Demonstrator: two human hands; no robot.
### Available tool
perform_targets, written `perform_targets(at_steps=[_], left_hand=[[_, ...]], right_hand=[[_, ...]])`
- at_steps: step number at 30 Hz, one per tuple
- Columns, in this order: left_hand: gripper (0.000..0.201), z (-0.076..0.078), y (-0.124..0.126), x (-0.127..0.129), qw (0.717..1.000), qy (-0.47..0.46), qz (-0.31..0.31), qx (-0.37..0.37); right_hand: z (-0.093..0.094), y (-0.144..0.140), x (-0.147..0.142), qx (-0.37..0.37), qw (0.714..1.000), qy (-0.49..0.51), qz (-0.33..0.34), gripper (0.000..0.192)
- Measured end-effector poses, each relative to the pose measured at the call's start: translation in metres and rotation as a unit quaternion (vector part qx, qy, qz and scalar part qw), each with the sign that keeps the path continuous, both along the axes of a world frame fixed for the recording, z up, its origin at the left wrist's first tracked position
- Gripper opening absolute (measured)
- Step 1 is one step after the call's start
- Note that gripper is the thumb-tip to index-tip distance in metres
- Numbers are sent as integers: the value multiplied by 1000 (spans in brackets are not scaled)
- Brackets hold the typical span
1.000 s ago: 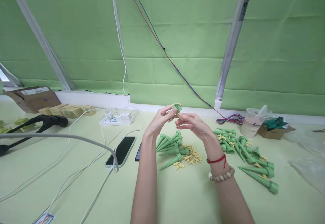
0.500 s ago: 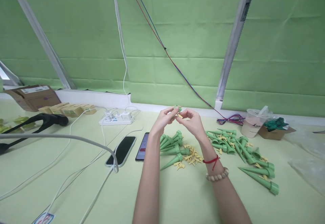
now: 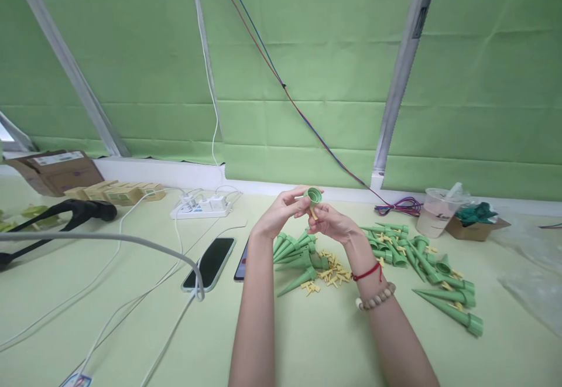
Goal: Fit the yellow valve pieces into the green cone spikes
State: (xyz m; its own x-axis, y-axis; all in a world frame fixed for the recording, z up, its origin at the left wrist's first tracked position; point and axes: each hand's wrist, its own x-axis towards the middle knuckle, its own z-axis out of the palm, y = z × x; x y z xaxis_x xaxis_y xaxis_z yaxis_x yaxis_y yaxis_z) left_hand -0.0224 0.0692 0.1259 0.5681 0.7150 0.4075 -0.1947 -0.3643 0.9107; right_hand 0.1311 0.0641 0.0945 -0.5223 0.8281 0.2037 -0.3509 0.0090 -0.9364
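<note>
A green cone (image 3: 313, 195) sits raised above the table (image 3: 307, 340), open end toward the camera, pinched by the left hand (image 3: 281, 211) so the right hand (image 3: 330, 223) can grip a small yellow peg (image 3: 313, 213) against it. More cones (image 3: 296, 252) and pegs (image 3: 329, 273) lie just below, within reach.

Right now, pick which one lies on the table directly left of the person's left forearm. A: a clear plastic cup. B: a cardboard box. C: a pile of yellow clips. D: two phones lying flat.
D: two phones lie flat side by side just left of the left forearm, while the cup stands far off to the right, near the wall.
</note>
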Motion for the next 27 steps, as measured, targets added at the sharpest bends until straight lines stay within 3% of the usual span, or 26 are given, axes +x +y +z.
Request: perform_targets(at_steps=[3,5,7,9,11,12,14,17,19,23,27], left_hand=[[34,3,-3,-2,998,57,22,23],[32,4,-3,0,995,73,62,18],[31,3,-1,5,993,56,106,-1],[33,2,2,12,989,21,144,-29],[35,2,3,17,981,-12,185,-53],[36,2,4,18,977,-24,205,-60],[38,4,3,18,973,-43,217,-59],[41,5,2,13,983,-55,172,-31],[41,4,3,11,988,-53,143,-16],[40,1,4,10,994,-54,96,3],[35,2,3,7,995,-32,89,34]], right_hand=[[7,-6,6,37,994,-96,-47,32],[11,-10,5,80,976,-143,-142,25],[13,-13,-1,137,934,-177,-279,20],[14,-16,-8,199,860,-215,-417,20],[16,-17,-12,251,802,-243,-485,19],[17,-18,-12,265,798,-242,-484,18],[19,-18,-8,250,842,-217,-427,21],[22,-18,3,143,926,-165,-309,46],[21,-18,7,89,959,-130,-237,46],[18,-15,5,52,989,-49,-126,44],[15,-11,0,55,988,-39,-136,31]])
